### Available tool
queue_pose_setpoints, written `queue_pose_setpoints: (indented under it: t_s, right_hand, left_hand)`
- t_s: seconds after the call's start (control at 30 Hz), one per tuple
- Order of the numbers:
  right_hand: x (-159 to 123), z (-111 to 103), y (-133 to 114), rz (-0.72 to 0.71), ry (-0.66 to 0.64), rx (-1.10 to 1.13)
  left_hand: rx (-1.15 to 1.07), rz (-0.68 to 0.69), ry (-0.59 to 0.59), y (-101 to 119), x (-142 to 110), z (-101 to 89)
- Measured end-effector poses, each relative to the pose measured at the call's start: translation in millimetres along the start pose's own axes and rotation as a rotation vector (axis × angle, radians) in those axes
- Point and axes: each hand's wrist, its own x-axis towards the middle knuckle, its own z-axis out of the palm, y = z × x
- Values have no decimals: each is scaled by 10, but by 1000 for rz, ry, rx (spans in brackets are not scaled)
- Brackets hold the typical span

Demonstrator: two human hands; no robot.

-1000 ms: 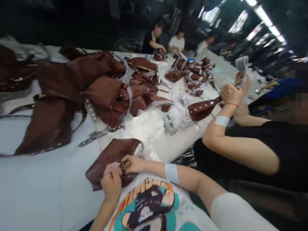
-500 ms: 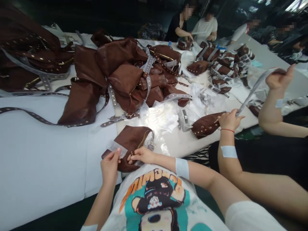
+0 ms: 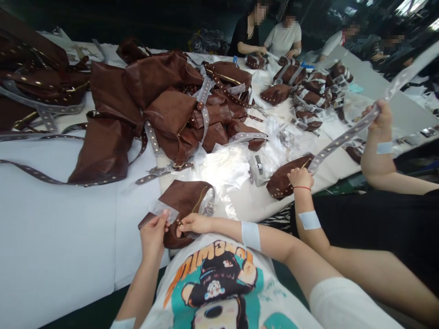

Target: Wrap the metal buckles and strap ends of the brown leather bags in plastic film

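A brown leather bag (image 3: pixel 185 196) with a gold zipper lies at the table's front edge, close against my body. Between thumb and fingers, my left hand (image 3: pixel 155 228) pinches a small translucent plastic sheet (image 3: pixel 167 210) over the bag's left part. My right hand (image 3: pixel 194 224) is closed at the bag's studded lower edge, its fingertips by the gold studs. Clear wrapping with a metal buckle (image 3: pixel 209 203) shows at the bag's right end.
Many brown bags (image 3: pixel 168 109) lie heaped beyond, near clear plastic sheets (image 3: pixel 222 169) and a tape dispenser (image 3: pixel 258 169). At right, a co-worker's hands (image 3: pixel 302 178) hold a plastic-covered studded strap (image 3: pixel 346 137) on another bag. More people stand at the far side.
The view has shifted slightly. My right hand has moved a little along the bag's studded edge. The co-worker's raised hand has lowered, and the strap now stretches up to the right.
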Motion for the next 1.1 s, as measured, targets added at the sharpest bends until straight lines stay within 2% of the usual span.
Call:
queue_pose_setpoints:
  t_s: [0.2, 0.43, 0.5, 0.57, 0.83, 0.9, 1.0, 1.1]
  right_hand:
    - [-18, -23, -87, 6, -36, -26]
    - [-132, -74, -184, -1, 15, -91]
    - [-166, -83, -203, -19, 35, -103]
    - [-206, -95, -211, -34, 53, -110]
    - [-358, -209, -133, -44, 82, -100]
    - [-331, -222, -75, -25, 65, -83]
    - [-238, -224, 50, 11, 44, -48]
    - [-147, -234, 188, 37, 72, -46]
  left_hand:
    - [140, -13, -98, 34, 36, -29]
    - [330, -40, -390, 187, 49, -111]
    - [405, 37, -468, 190, 57, -141]
    - [520, 191, -511, 153, 62, -179]
    - [870, 789, -472, -215, -124, -235]
    - [927, 804, -440, -311, -160, -214]
    - [900, 740, -400, -414, -154, -208]
    - [833, 664, -405, -413, -126, -248]
